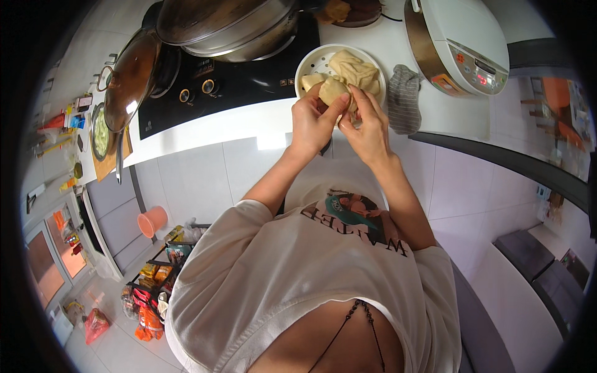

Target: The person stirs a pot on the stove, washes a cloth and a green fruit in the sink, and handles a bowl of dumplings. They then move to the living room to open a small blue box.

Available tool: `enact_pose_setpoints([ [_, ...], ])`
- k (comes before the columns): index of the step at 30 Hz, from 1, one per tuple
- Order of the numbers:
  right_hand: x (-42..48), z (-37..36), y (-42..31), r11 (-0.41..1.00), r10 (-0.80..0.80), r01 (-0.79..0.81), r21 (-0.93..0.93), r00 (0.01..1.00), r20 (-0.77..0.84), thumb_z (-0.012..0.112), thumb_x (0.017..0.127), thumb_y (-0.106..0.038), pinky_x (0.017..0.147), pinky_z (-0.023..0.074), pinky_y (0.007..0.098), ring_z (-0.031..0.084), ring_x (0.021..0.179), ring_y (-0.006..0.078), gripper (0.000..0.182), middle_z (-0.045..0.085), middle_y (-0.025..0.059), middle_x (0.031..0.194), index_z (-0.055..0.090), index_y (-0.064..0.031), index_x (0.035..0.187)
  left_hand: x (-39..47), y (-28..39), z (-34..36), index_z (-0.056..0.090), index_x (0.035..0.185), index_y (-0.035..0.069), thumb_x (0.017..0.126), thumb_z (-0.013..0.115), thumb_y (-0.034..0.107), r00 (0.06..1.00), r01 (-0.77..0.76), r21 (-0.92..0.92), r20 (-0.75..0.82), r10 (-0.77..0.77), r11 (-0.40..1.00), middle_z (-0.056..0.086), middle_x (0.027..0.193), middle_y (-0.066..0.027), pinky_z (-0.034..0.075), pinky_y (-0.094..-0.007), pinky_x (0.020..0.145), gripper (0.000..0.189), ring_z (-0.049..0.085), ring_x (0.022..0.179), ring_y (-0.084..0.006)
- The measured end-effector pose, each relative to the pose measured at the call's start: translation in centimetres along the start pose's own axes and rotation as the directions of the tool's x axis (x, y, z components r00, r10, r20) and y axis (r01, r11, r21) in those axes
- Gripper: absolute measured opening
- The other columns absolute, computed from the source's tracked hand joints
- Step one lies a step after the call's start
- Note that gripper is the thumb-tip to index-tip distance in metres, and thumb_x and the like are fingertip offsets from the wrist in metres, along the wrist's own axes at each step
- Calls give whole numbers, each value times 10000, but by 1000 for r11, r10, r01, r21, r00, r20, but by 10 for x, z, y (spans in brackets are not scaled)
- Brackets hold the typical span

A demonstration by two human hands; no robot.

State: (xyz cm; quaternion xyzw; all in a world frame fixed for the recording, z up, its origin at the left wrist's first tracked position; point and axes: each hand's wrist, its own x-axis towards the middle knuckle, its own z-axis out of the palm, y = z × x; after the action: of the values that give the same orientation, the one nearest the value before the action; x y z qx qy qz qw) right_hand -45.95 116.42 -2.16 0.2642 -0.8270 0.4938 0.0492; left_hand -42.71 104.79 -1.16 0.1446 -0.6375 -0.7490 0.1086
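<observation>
Both hands work above a white perforated tray (pixel 318 63) at the counter's front edge. My left hand (pixel 311 122) pinches a pale yellow, dough-like piece of food (pixel 332 90) between thumb and fingers. From the other side my right hand (pixel 367 122) grips the same piece, its fingertips along the right edge. Behind the fingers, more pale folded pieces (pixel 352 67) lie in the tray, partly hidden by the held one. Whether the food is raw or cooked I cannot tell.
Left of the tray is a black cooktop (pixel 186 109) bearing a large metal steamer pot (pixel 233 32). A brown-tinted lid (pixel 128 84) leans farther left, near a bowl of green food (pixel 100 133). On the right are a grey striped cloth (pixel 405 100) and a rice cooker (pixel 466 42).
</observation>
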Motion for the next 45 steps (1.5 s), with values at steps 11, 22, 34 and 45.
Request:
enact_pose_setpoints([
  [11,-1,16,-7,951,156,-179,251,982,111,640,731,-46,746,470,314,577,881,237,524,538,167,1129,451,-5,1218,6,-16,-35,564,1003,-68,798,662,104,989,-46,13,-142,48,999,643,845,-105,488,-227,671,285,605,775,-115],
  [22,-12,1,43,841,539,-539,37,842,15,615,781,-38,660,440,254,558,713,130,370,601,57,775,521,-14,1138,93,-51,-91,609,975,-27,692,690,313,983,182,516,-67,-172,837,655,809,-133,526,-275,616,449,657,672,-179],
  [34,-3,48,42,832,354,-226,-507,920,171,722,682,-147,755,469,409,554,892,360,624,465,170,1102,438,-43,1228,94,-69,-95,631,937,50,702,642,158,976,-218,775,182,121,593,616,778,-114,489,-326,700,258,599,734,-250],
  [45,-4,43,73,932,324,-304,-195,943,77,677,737,-117,645,468,376,576,776,308,291,542,161,906,585,-1,988,64,-69,-83,591,1078,137,633,714,199,843,-531,781,526,110,330,570,1050,-74,309,-386,827,466,497,962,-259],
])
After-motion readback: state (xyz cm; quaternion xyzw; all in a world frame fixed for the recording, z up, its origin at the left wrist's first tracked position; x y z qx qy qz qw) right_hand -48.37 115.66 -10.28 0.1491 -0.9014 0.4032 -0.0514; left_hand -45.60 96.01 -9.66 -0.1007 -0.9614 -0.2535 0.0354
